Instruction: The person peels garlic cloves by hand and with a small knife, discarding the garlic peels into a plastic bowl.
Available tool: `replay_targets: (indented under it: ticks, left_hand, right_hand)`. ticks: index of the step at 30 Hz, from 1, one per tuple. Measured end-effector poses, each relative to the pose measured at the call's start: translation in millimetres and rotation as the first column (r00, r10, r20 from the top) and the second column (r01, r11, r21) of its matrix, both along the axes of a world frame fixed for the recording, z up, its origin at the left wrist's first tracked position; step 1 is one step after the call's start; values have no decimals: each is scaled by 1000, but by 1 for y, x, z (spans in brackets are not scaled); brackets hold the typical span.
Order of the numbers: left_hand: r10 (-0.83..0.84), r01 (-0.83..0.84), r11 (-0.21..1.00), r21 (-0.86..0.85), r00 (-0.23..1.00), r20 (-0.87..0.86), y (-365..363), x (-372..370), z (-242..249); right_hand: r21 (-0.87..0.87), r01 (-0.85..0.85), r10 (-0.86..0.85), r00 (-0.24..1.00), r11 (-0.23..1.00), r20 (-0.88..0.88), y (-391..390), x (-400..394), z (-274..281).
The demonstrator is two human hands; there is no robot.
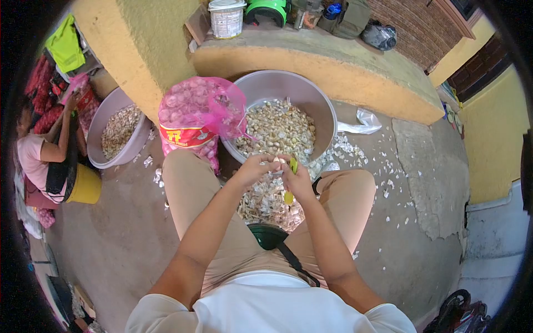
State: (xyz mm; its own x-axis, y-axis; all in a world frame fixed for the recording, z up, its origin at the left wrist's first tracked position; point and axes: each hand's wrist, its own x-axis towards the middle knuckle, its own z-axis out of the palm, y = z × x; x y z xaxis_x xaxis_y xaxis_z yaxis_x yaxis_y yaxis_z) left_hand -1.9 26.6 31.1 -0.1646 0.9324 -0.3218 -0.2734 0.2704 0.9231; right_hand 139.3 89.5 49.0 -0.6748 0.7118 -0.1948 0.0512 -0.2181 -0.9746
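Two hands, I note: left hand (257, 170) pinching a pale clove (279, 160), right hand (298, 181) gripping a yellow cutter (293, 164); a slipping clove could mean a cut

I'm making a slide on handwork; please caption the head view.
Left hand and right hand meet at a pale piece, the right gripping a yellow tool, before a tub of garlic.

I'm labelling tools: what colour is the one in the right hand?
The tool in the right hand is yellow, as the head view shows.
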Motion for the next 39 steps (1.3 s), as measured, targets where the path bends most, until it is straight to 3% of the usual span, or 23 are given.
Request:
replay_targets:
  ticks: [4,7,10,13,16,19,20,23,26,32,33,35,38,39]
  left_hand:
    - [18,-15,1000,-26,992,125,-3,1,19]
    - [7,-1,1000,-31,983,184,-4,2,26]
    - [33,-22,998,-62,981,193,-4,-1,23]
    - [26,-21,996,-83,998,59,-2,-7,3]
    - [3,-24,975,-221,995,-95,-3,-10,6]
    - [-20,-19,960,-279,990,-136,-3,-12,2]
    - [-31,-5,963,-270,991,-127,-1,-12,-7]
    - [-77,62,971,-230,995,-57,1,1,-8]
    - [-37,50,968,-245,998,55,-1,8,-3]
    - [-29,95,966,-241,964,266,2,8,-19]
    - [-39,116,965,-233,949,313,2,7,-26]
    - [69,-8,978,-208,955,288,2,10,-27]
    - [97,-58,983,-172,969,228,3,8,-31]
    - [79,-46,986,-162,976,203,4,8,-34]
  right_hand:
    - [-183,64,-87,989,981,-120,3,1,1]
    - [-245,75,-102,990,967,-101,7,3,0]
    - [20,-46,35,929,999,369,16,6,-11]
    - [200,-550,214,596,811,774,23,13,-40]
    - [247,-257,93,845,935,527,27,10,-43]
    - [136,92,-125,957,986,262,27,4,-12]
    - [106,71,-89,981,992,174,26,4,-10]
    - [202,-200,109,915,959,389,10,0,-3]
    - [134,-187,128,924,973,360,4,-3,-9]
    - [-190,-58,100,970,980,220,11,-3,-11]
    - [-182,-83,130,955,980,265,15,-2,-14]
    - [-172,-141,194,916,975,352,29,1,-29]
    - [336,-85,-87,881,938,465,55,2,-69]
    - [290,10,-128,911,957,391,50,1,-55]
